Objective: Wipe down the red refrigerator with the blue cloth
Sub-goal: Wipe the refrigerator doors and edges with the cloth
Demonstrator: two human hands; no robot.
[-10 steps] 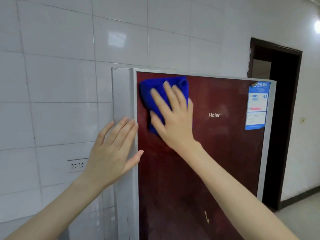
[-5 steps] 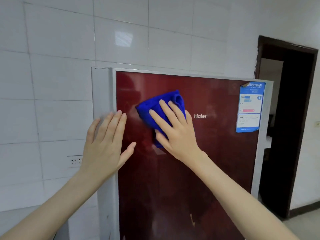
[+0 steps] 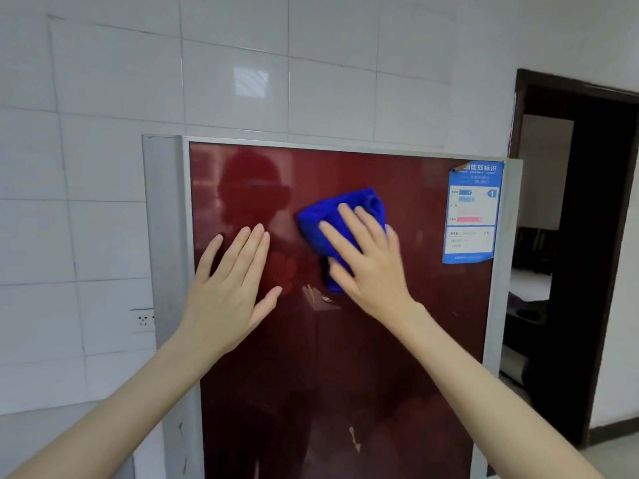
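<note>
Blue cloth (image 3: 340, 223), soft and bunched, is lying mid-door on the glossy red refrigerator (image 3: 415, 323), right hand (image 3: 366, 261) pressing flat, fingers spread; left hand (image 3: 231, 285) is hovering open near the door's left edge.

Dark red fridge door (image 3: 397, 340) w/ grey frame, blue cloth (image 3: 332, 219), blue-white label (image 3: 472, 212), white tiles (image 3: 235, 81).

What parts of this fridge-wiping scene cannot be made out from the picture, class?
Head view only:
- Lower part of the glossy red refrigerator door: cut off by the bottom edge.
- Small print on the blue paper energy label: too small.
- Much of the crumpled blue cloth: hidden under the right hand.
- Whether the left hand touches the door: unclear.
</note>
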